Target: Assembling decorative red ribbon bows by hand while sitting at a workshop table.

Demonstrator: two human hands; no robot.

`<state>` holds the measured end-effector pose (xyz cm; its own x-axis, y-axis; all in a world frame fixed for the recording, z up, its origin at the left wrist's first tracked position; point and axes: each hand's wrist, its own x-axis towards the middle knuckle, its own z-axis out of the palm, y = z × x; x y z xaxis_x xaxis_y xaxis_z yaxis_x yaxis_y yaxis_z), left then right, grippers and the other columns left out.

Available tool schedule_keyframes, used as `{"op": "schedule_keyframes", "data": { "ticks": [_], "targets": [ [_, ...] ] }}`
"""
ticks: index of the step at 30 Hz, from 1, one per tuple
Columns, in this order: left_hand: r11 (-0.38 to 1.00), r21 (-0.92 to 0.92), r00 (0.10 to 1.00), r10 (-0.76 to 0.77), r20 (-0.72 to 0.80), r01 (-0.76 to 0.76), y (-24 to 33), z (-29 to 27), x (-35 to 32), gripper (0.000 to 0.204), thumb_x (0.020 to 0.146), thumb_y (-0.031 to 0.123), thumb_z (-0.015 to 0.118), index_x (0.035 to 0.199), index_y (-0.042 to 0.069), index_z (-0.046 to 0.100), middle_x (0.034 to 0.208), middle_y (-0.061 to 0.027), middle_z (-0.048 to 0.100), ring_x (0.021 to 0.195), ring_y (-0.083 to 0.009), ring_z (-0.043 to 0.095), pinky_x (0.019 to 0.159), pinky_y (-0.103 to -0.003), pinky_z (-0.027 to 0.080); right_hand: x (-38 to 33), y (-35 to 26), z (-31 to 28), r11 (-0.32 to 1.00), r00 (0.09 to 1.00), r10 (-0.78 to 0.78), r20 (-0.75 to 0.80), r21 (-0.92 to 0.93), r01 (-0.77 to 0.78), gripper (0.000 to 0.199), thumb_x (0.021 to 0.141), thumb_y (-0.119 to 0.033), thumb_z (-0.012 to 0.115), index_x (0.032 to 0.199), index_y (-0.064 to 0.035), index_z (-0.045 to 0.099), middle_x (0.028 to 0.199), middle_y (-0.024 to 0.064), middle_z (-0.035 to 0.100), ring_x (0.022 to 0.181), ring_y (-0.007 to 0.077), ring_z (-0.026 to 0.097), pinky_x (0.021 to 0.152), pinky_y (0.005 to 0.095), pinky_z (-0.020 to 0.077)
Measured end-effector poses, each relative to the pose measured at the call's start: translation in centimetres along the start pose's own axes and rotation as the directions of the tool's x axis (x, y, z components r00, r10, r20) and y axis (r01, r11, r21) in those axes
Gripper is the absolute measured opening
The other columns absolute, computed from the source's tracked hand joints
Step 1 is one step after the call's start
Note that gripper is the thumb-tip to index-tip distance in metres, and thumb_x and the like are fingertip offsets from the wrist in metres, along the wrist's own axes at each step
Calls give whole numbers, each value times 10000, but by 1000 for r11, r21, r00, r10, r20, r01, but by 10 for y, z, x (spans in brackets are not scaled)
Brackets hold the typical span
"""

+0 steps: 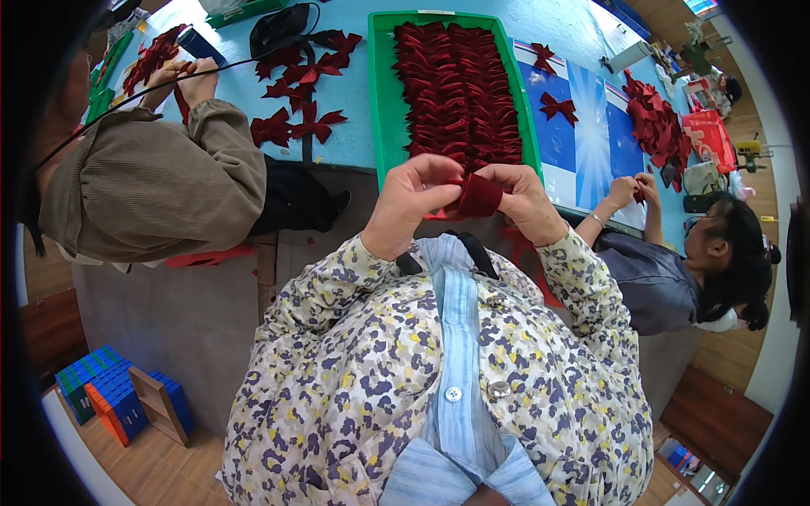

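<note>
Two hands, left and right, each closed in a pinching grip on one dark red ribbon near the chest. Beyond, a green tray on the surface already holds many finished bows; this piece is not yet formed.

The dark red ribbon piece is a short strip of velvety fabric, bent into a loop or fold so that its broad face shows as a rounded band. It is held up off the tabletop, just past that surface's near edge, pinched between the left hand and the right hand, whose fingertips close on it from both sides. Its upper end is hidden under the fingers; whether it is one layer or doubled cannot be told. It sits right before the near rim of the green tray filled with rows of like dark red ribbon pieces.
</note>
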<state>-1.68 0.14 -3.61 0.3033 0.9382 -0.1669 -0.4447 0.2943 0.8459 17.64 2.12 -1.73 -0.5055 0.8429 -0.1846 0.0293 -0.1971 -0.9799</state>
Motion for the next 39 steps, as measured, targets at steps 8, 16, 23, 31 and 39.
{"op": "schedule_keyframes", "data": {
  "ticks": [8,16,23,31,39],
  "targets": [
    [996,-18,969,85,-234,-92,-18,13,-9,350,876,136,587,1138,-25,420,1032,-101,596,973,-135,553,891,-275,408,8,5,-5,997,991,-32,-134,66,41,146,855,-117,631,923,10,656,822,14,653,723,54,577,658,209,475],
    [996,54,982,76,-170,-67,-2,15,-18,430,816,11,650,1187,-25,436,925,-64,601,815,-103,586,759,-214,461,14,7,0,973,946,-196,-259,-173,154,133,807,-30,627,927,26,644,828,27,659,758,56,594,667,223,500],
    [982,159,977,129,-169,-103,-1,23,16,227,824,12,647,1038,0,571,803,2,569,702,-42,546,653,-165,453,19,15,-27,927,928,-273,-253,-325,184,162,777,-19,640,931,30,639,813,41,661,736,60,603,635,218,506],
    [829,541,954,262,-148,-144,11,40,24,178,784,40,670,959,9,657,698,12,506,598,-59,450,565,-207,399,4,11,-39,934,923,-260,-283,-315,167,179,747,-16,641,920,30,646,788,76,674,734,82,619,654,232,504],
    [663,728,937,340,-84,-175,27,59,27,156,779,46,678,927,-3,680,706,-14,544,623,-70,473,565,-211,376,4,2,-45,912,888,-340,-309,-339,231,192,733,-13,636,920,32,648,782,87,680,713,100,635,643,238,503]
  ]
}}
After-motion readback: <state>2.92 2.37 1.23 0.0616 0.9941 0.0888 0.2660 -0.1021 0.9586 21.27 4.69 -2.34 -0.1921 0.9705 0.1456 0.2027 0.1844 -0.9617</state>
